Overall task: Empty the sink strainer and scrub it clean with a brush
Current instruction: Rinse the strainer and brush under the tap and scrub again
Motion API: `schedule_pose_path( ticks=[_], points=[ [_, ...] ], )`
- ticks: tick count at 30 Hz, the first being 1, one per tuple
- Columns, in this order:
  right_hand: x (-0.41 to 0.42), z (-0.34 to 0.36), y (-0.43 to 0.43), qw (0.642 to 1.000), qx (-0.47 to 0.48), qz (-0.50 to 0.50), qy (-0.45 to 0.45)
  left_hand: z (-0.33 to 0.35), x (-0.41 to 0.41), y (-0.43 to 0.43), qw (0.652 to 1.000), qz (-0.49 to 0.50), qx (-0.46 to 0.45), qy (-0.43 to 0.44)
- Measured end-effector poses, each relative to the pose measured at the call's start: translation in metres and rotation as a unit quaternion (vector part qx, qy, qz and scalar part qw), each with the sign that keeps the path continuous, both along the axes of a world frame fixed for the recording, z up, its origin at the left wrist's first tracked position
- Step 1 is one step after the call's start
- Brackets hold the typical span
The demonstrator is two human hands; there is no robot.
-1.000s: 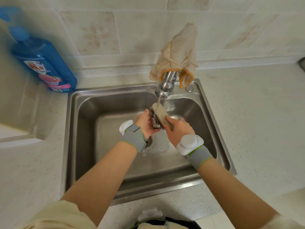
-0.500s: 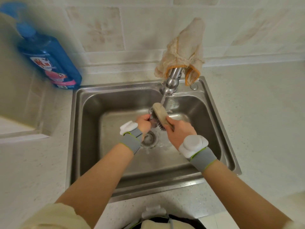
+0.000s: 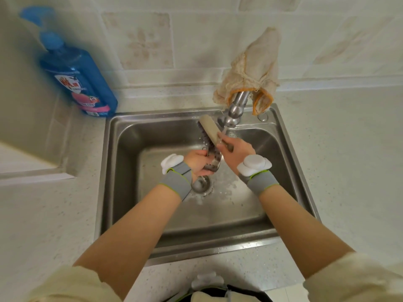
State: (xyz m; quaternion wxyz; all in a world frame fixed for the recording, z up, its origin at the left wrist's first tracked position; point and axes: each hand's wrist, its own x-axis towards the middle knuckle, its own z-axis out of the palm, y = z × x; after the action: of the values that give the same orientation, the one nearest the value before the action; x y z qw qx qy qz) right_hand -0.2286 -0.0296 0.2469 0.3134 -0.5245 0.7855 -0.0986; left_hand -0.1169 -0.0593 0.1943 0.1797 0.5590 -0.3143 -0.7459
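Gripping strainer [image 3: 213, 166] in left hand [image 3: 197, 161] — brush [image 3: 209, 130] in right hand [image 3: 237, 150], over sink [image 3: 122, 171].

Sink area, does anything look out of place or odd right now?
One oddity: a frayed, stained cloth is draped over the top of the faucet, hanging above the sink. The strainer out of the drain, held in the left hand while the right hand holds the brush, fits the job.

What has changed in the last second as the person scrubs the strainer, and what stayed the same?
The right hand has pushed the brush forward, its head now beside the faucet spout. The left hand still grips the strainer above the drain; both grips unchanged.
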Motion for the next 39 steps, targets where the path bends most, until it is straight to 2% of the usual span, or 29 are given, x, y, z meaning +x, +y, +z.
schedule_pose_path(
  ticks=[6,9,12,17,21,25,28,32,35,39],
  points=[
    [0.01,-0.006,0.021,0.995,0.049,0.062,0.064,-0.012,0.002,-0.006,0.999,0.033,0.032,0.002],
    [-0.001,-0.005,0.021,0.995,0.062,0.04,0.072,-0.016,-0.005,-0.002,0.998,0.037,0.048,0.016],
    [0.006,-0.002,0.032,0.991,0.076,0.064,0.094,-0.017,-0.011,-0.001,0.998,0.044,0.038,-0.002],
    [-0.007,0.002,0.027,0.993,0.091,0.016,0.076,-0.018,-0.01,-0.001,0.999,0.007,-0.001,-0.046],
    [0.002,0.009,0.039,0.993,0.094,0.043,0.051,-0.024,-0.004,-0.005,0.995,-0.002,-0.051,-0.09],
    [-0.004,0.008,0.038,0.995,0.088,-0.022,0.047,-0.019,-0.002,-0.002,0.99,-0.043,-0.08,-0.111],
    [0.006,0.013,0.044,0.995,0.089,0.022,0.04,-0.021,-0.005,-0.003,0.991,-0.038,-0.073,-0.105],
    [-0.002,0.016,0.036,0.994,0.088,-0.003,0.059,-0.019,-0.004,-0.003,0.993,-0.031,-0.076,-0.08],
    [0.006,0.022,0.042,0.992,0.097,0.051,0.065,-0.022,-0.004,-0.005,0.994,-0.022,-0.075,-0.08],
    [-0.002,0.02,0.037,0.993,0.095,0.007,0.063,-0.023,-0.003,-0.006,0.996,0.009,-0.056,-0.067]
  ],
)
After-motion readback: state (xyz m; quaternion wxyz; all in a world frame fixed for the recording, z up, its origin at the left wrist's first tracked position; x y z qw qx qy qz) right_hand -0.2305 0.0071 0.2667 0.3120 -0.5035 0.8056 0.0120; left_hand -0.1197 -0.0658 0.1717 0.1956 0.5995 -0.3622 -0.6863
